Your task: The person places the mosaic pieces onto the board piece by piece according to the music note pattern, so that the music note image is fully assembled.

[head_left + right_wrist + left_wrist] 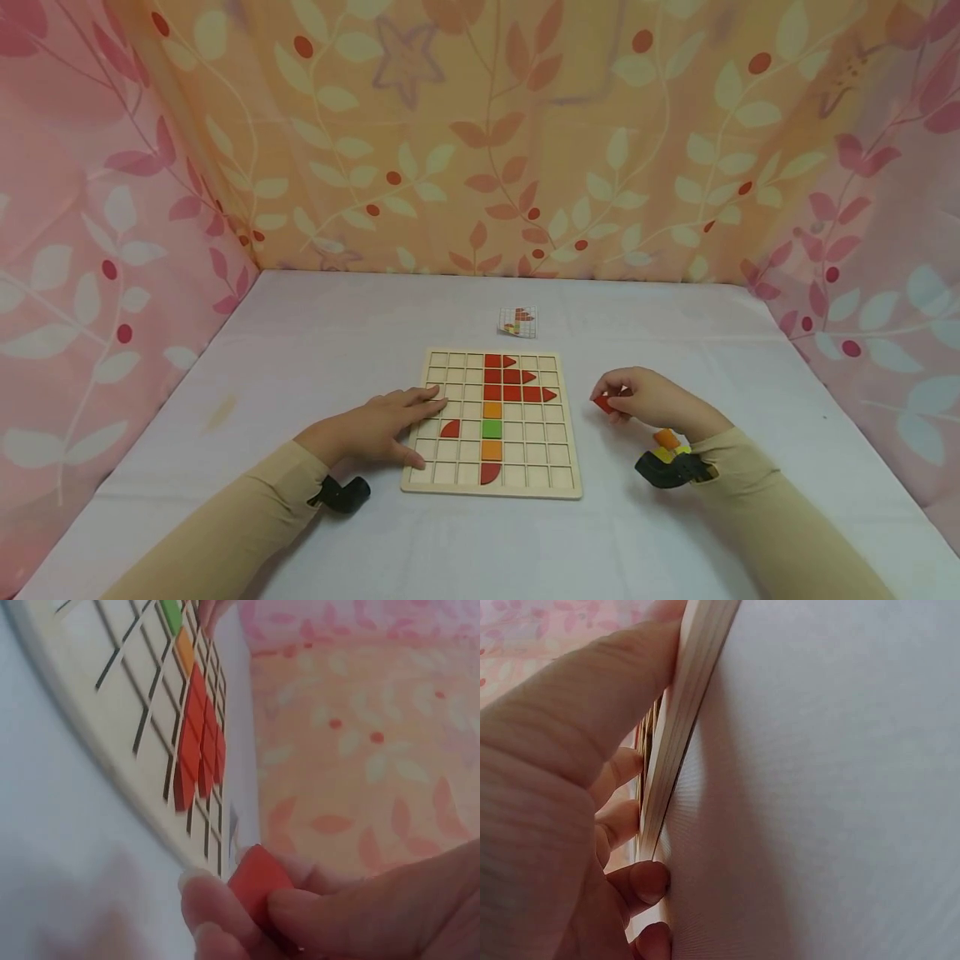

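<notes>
A wooden grid board (536,433) lies on the white table. My left hand (375,429) rests on its left side, fingers extended over the cells; the left wrist view shows the thumb against the board's edge (682,712). Right of the board, my right hand (641,400) pinches a red tile (259,881) between thumb and fingers, partly hidden, with a pointed corner showing. Three rows of red tiles (512,377) end in points near the top. Below run an orange square (492,409), a green square (491,429), another orange square and a red quarter-round (490,472). Another red quarter-round (450,429) sits further left.
A small printed card (517,322) with a coloured grid picture lies behind the board. Loose orange and yellow tiles (664,438) lie by my right wrist, partly hidden by the black wrist camera (663,471). Floral cloth (480,167) encloses the table's back and sides.
</notes>
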`<state>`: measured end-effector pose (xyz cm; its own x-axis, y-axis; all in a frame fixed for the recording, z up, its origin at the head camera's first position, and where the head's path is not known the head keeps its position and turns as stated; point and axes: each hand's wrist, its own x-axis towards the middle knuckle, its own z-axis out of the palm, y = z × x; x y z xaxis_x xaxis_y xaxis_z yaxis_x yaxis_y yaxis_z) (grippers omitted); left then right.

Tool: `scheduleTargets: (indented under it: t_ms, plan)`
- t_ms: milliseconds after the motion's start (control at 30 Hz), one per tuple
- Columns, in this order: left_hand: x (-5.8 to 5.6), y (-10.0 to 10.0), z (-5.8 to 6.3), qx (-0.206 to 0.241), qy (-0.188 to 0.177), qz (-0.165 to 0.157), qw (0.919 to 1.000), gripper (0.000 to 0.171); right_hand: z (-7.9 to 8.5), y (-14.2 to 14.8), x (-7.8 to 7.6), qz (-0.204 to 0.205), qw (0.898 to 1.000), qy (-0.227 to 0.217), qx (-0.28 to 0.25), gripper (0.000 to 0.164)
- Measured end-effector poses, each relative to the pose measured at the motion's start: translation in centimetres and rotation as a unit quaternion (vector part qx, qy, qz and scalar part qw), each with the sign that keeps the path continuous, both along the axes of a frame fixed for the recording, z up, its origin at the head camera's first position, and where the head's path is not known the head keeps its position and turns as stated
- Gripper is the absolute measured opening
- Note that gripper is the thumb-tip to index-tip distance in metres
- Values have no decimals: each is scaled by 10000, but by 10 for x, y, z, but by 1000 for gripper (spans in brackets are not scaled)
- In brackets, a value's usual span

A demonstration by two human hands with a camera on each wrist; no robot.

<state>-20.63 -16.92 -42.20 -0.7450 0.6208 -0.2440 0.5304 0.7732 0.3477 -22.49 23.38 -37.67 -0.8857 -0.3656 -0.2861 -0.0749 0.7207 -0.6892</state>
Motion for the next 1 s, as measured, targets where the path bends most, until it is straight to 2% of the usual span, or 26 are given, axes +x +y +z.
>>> scheduleTargets:
  t_ms: [167, 367, 533, 733, 1000]
  plan:
    - [1, 1, 0, 4, 15, -11, 10000, 93, -3, -26, -3, 273, 9991, 310, -131, 8]
    - [2, 1, 2, -22, -28, 65, 10000, 93, -3, -59, -4, 547, 9954, 771, -162, 7]
    - [2, 2, 4, -28, -69, 121, 9999, 93, -8, -86, -4, 674, 9943, 661, -504, 6]
    - [2, 2, 5, -5, -58, 28, 10000, 92, -15, -117, -1, 823, 9920, 503, -816, 5]
    - [1, 0, 3, 21, 24, -67, 10000, 91, -24, -144, -2, 638, 9919, 27, -1097, 9]
